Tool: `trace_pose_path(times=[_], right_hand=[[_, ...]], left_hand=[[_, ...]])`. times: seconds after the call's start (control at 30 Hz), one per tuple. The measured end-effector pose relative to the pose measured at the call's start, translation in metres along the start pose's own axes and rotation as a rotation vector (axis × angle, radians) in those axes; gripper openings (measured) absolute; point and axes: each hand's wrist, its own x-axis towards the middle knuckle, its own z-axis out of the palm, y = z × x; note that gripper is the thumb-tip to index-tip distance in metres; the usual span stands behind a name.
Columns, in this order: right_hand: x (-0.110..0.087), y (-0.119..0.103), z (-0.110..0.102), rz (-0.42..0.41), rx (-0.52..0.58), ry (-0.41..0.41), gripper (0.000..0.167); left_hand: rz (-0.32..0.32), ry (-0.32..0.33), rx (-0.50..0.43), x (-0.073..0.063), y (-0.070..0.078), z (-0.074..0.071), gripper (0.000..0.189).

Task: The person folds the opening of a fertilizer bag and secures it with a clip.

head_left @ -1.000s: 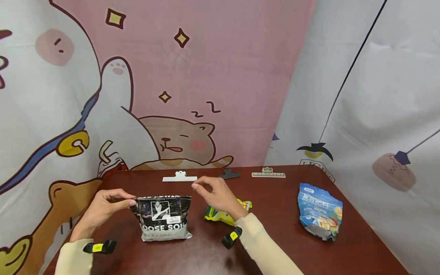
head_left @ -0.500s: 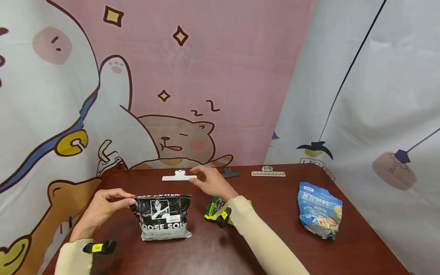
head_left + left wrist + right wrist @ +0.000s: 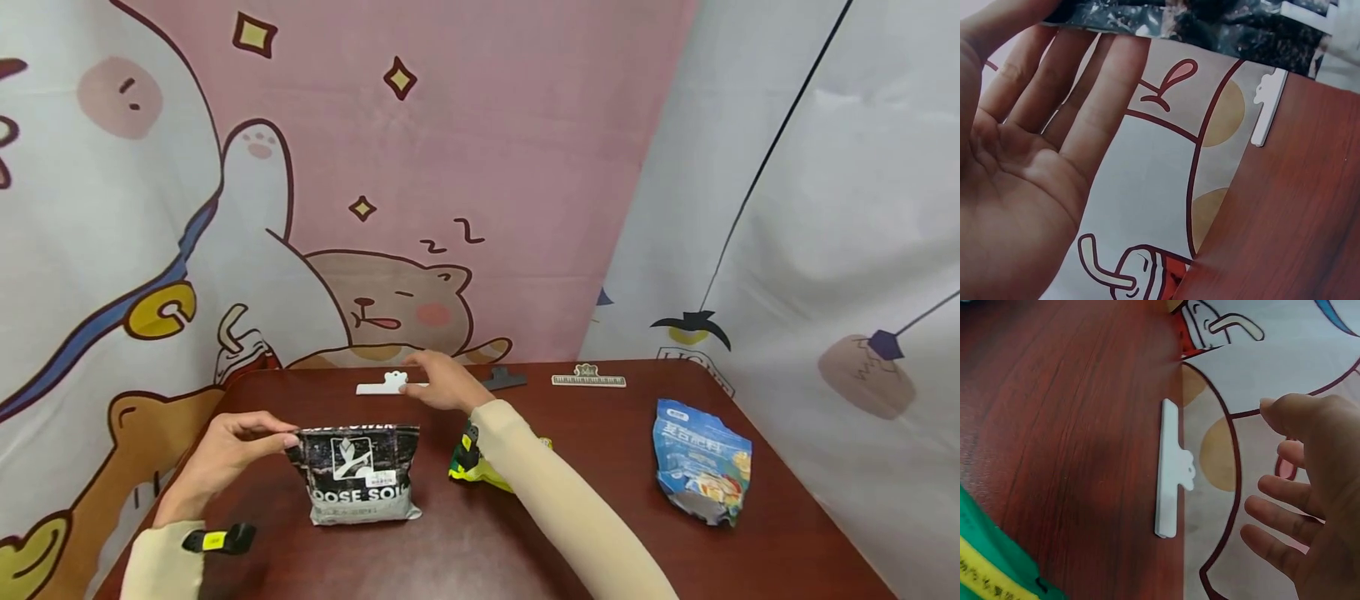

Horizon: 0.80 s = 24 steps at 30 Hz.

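Observation:
My left hand (image 3: 228,454) pinches the top left corner of a black and grey bag of soil (image 3: 363,475), printed "LOOSE SOIL". The bag stands upright on the table's left half. In the left wrist view the thumb and fingers meet at the dark edge of the bag (image 3: 1210,25). My right hand (image 3: 444,382) reaches over the back of the table, its thumb overlapping the right end of a white bag clip (image 3: 384,387) in the head view. The right wrist view has the fingers spread and relaxed, holding nothing, beside the white clip (image 3: 1168,475).
A green and yellow packet (image 3: 480,471) lies partly hidden under my right forearm. Along the back edge are a black clip (image 3: 506,380) and a clip with a piano-key pattern (image 3: 588,380). A blue bag (image 3: 701,462) stands at the right. Cartoon-printed cloth (image 3: 510,167) hangs behind the table.
My right hand has moved away from beside the soil bag, back and slightly left to the white clip. The left hand keeps its pinch on the soil bag, which stays in place.

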Motion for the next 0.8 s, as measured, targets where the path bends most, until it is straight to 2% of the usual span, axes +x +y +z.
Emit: trace_pose_path(times=[0.17,0.3,0.57,0.8], right_hand=[[0.014,0.006,0.011,0.038,-0.008,-0.022,0.053],[0.025,0.013,0.019,0.043,-0.025,-0.038,0.054],[0.037,0.025,0.032,0.053,-0.165,-0.076,0.058],[0.046,0.025,0.041,0.063,-0.218,-0.096,0.059]], left_hand=[[0.027,-0.033,-0.040,0.000,-0.001,-0.001,0.013],[0.034,-0.032,-0.043,-0.001,0.000,-0.002,0.013],[0.023,-0.021,-0.016,-0.002,-0.001,-0.002,0.013],[0.038,-0.031,-0.034,0.000,-0.002,-0.001,0.012]])
